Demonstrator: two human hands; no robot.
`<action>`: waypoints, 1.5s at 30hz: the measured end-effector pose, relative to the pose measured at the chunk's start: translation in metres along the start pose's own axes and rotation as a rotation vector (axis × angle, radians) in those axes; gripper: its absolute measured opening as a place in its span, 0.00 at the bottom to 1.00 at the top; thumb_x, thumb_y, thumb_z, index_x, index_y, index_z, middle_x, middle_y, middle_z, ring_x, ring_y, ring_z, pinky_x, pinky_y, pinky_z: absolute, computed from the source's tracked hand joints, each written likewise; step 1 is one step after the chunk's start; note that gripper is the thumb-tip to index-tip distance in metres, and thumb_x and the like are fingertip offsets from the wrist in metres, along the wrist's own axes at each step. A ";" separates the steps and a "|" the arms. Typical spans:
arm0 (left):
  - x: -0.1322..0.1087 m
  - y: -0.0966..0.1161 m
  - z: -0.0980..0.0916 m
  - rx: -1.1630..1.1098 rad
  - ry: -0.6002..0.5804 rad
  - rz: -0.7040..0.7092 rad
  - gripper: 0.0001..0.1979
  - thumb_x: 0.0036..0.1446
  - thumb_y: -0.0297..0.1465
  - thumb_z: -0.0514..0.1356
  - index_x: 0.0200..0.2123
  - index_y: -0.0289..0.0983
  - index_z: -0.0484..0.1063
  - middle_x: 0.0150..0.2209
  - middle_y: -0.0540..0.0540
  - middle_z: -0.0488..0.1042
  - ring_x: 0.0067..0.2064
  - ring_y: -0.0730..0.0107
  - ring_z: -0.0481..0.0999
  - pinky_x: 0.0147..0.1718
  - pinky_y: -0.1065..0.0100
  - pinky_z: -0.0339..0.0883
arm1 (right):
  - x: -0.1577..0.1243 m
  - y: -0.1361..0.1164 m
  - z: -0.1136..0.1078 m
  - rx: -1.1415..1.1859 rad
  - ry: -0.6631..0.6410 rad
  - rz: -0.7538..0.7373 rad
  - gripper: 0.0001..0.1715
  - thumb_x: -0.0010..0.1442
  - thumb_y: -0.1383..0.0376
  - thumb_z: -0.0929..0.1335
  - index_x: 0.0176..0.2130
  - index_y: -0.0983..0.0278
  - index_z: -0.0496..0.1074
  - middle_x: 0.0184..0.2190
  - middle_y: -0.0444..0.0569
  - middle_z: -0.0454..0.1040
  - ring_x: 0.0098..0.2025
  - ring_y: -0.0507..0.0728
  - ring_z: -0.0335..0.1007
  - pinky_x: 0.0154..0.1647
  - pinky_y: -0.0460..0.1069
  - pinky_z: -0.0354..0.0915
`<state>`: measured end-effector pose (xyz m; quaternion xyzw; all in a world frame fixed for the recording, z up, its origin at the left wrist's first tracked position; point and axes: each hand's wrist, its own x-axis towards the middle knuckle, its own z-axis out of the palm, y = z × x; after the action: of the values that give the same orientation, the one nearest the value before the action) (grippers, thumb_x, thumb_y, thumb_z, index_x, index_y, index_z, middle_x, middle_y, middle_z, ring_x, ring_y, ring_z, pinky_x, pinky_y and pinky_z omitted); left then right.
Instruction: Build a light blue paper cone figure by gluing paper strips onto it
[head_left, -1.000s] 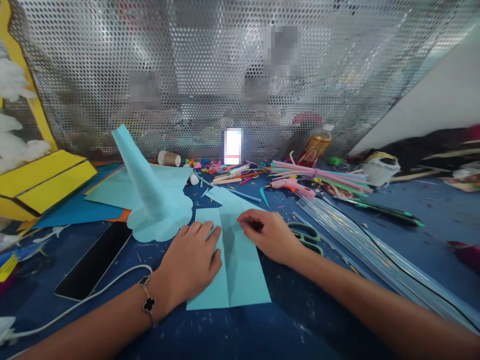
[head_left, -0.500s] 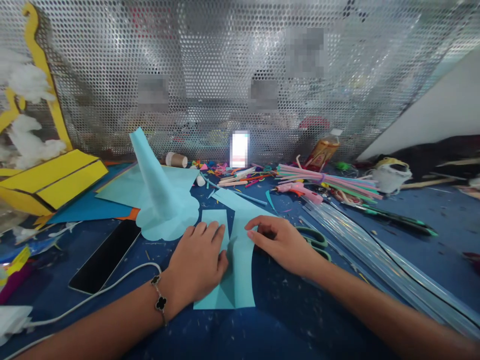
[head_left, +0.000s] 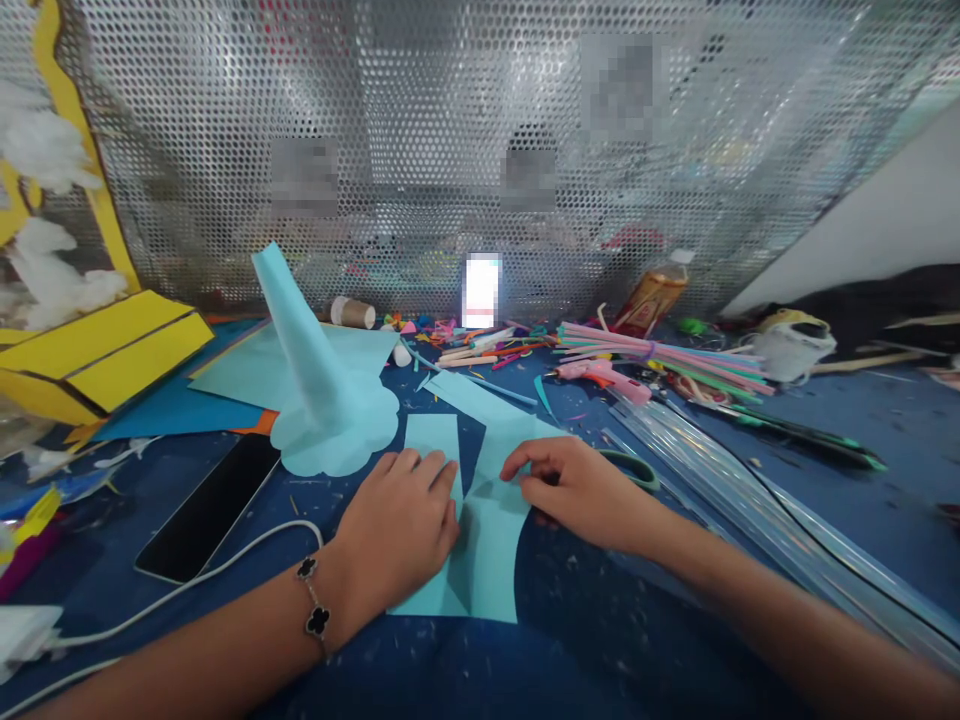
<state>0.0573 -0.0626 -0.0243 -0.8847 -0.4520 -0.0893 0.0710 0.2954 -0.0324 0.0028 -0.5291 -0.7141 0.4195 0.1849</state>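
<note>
Light blue paper [head_left: 487,530] flat on the blue mat [head_left: 592,640], right under both hands, creased and folded into overlapping panels, with a long point reaching away toward the back. Left hand [head_left: 394,540] open, palm down on the paper's left side, fingers together and pressing, a clover bracelet [head_left: 315,620] at the wrist. Right hand [head_left: 577,490] curled at the paper's upper right edge, touching it, with no telling whether pinching or only resting. Just beyond, a finished-looking paper cone [head_left: 307,360] upright on a scalloped paper base [head_left: 337,445], in the same blue. Folding done on the sheet under the hands, yet still flat, with no cone shape and no visible glue. Close by, green scissors [head_left: 634,468] near the right hand, a pink glue gun [head_left: 600,382] and a bundle of straws [head_left: 660,358] farther back
</note>
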 end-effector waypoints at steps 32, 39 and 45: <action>0.001 0.002 -0.001 -0.050 -0.003 0.021 0.21 0.71 0.33 0.52 0.62 0.33 0.70 0.54 0.37 0.75 0.51 0.49 0.72 0.47 0.48 0.70 | -0.004 -0.011 -0.007 0.019 -0.054 0.038 0.16 0.63 0.61 0.68 0.50 0.60 0.76 0.24 0.44 0.79 0.21 0.54 0.72 0.23 0.47 0.66; -0.001 0.001 -0.003 -0.102 0.007 0.170 0.17 0.70 0.29 0.52 0.57 0.36 0.73 0.51 0.39 0.75 0.49 0.54 0.74 0.46 0.53 0.70 | 0.000 -0.008 -0.015 -0.327 0.138 -0.141 0.15 0.61 0.68 0.68 0.45 0.59 0.81 0.27 0.44 0.78 0.26 0.53 0.69 0.29 0.48 0.61; 0.000 0.005 -0.006 -0.056 -0.044 0.178 0.19 0.71 0.31 0.51 0.59 0.34 0.74 0.47 0.40 0.77 0.45 0.53 0.74 0.41 0.53 0.71 | -0.003 -0.006 -0.015 -0.164 -0.036 -0.047 0.12 0.62 0.63 0.69 0.44 0.60 0.80 0.20 0.41 0.73 0.21 0.53 0.70 0.22 0.47 0.61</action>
<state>0.0613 -0.0668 -0.0183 -0.9248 -0.3702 -0.0756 0.0441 0.3032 -0.0296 0.0170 -0.5179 -0.7615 0.3646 0.1381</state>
